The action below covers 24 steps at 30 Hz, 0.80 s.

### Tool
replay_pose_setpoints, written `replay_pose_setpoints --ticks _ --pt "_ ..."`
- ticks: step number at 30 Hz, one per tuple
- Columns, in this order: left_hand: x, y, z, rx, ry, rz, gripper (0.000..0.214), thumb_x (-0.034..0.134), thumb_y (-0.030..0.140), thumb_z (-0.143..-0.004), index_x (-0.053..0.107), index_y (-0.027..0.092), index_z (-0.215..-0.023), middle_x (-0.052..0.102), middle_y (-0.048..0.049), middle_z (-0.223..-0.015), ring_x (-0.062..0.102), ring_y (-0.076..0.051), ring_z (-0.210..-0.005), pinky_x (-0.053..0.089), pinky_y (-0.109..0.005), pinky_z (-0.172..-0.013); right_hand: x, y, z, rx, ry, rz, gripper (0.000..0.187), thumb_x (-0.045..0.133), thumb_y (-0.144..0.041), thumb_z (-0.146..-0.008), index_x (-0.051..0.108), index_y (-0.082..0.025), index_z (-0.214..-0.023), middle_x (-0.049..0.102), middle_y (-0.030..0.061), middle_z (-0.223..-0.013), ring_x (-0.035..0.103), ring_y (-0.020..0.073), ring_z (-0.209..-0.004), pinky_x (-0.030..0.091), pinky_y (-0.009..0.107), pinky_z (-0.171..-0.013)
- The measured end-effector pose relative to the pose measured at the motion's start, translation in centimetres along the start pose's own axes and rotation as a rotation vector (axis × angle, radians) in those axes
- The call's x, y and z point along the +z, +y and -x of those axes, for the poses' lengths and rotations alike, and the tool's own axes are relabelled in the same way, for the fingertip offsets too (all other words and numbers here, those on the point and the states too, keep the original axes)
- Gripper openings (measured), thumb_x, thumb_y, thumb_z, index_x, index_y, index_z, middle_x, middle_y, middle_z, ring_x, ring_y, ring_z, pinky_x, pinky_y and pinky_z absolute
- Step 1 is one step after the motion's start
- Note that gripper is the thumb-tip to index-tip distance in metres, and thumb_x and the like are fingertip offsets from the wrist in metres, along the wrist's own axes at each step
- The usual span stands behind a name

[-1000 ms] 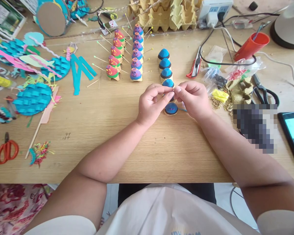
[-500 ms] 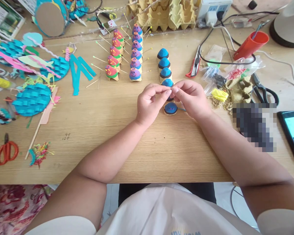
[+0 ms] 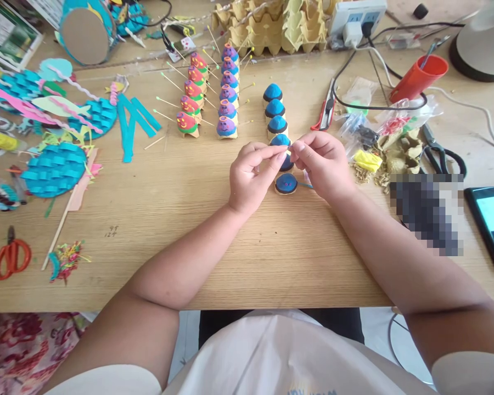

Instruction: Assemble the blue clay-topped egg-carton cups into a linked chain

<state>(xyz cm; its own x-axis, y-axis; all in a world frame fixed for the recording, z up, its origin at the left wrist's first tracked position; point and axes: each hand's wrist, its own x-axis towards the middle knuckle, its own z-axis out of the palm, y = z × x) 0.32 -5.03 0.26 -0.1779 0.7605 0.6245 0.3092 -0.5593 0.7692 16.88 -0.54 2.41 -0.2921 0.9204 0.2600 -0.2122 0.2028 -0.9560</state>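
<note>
My left hand [image 3: 251, 175] and my right hand [image 3: 325, 164] meet fingertip to fingertip above the wooden table [image 3: 230, 241], both pinched on something too small to make out. Directly below them sits a blue-topped egg-carton cup [image 3: 287, 184] with small dots on it. A row of several blue-topped cups [image 3: 274, 108] runs away from my hands. To its left stand a row of purple cups [image 3: 228, 90] and a row of red and green cups [image 3: 191, 99], with pins stuck in them.
Blue woven paper discs [image 3: 55, 169] and paper scraps lie at the left, orange scissors [image 3: 10, 257] near the front left edge. At the right are an orange cup [image 3: 419, 78], a red cutter [image 3: 326, 112], black scissors [image 3: 442, 153], a phone [image 3: 490, 225], cables and egg cartons [image 3: 271, 24].
Both hands stay pinched together over the blue cup. They have shifted very slightly; nothing else has moved.
</note>
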Motion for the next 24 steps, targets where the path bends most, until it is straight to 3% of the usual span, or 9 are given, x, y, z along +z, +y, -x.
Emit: replay_pose_setpoints --ticks 9,16,24 --pt "-0.03 -0.26 0.05 0.019 -0.017 -0.026 0.018 0.072 0.044 -0.101 0.083 0.034 -0.112 0.073 -0.0003 -0.092 0.064 -0.01 -0.077 0.048 -0.027 -0.064 0.15 -0.23 0.22 0.003 -0.033 0.022 0.044 0.085 -0.061 -0.084 0.066 -0.022 -0.077 0.067 -0.0025 -0.072 0.054 0.0081 -0.063 0.047 0.024 -0.059" --pt "0.03 -0.21 -0.1 0.04 -0.032 0.03 0.014 0.074 0.04 -0.1 0.081 0.03 -0.106 0.079 -0.0015 -0.097 0.072 -0.013 -0.09 0.059 -0.029 -0.081 0.14 -0.3 0.21 0.016 -0.05 0.009 0.043 0.086 -0.06 -0.083 0.069 -0.021 -0.077 0.068 -0.0023 -0.072 0.054 0.0079 -0.063 0.047 0.024 -0.06" --pt "0.05 -0.4 -0.08 0.032 -0.037 0.042 0.013 0.074 0.04 -0.1 0.08 0.03 -0.106 0.08 -0.0017 -0.099 0.073 -0.014 -0.094 0.061 -0.031 -0.086 0.26 -0.5 0.28 0.023 -0.071 0.007 0.044 0.087 -0.061 -0.081 0.069 -0.021 -0.076 0.067 -0.0028 -0.072 0.053 0.0073 -0.061 0.047 0.023 -0.058"
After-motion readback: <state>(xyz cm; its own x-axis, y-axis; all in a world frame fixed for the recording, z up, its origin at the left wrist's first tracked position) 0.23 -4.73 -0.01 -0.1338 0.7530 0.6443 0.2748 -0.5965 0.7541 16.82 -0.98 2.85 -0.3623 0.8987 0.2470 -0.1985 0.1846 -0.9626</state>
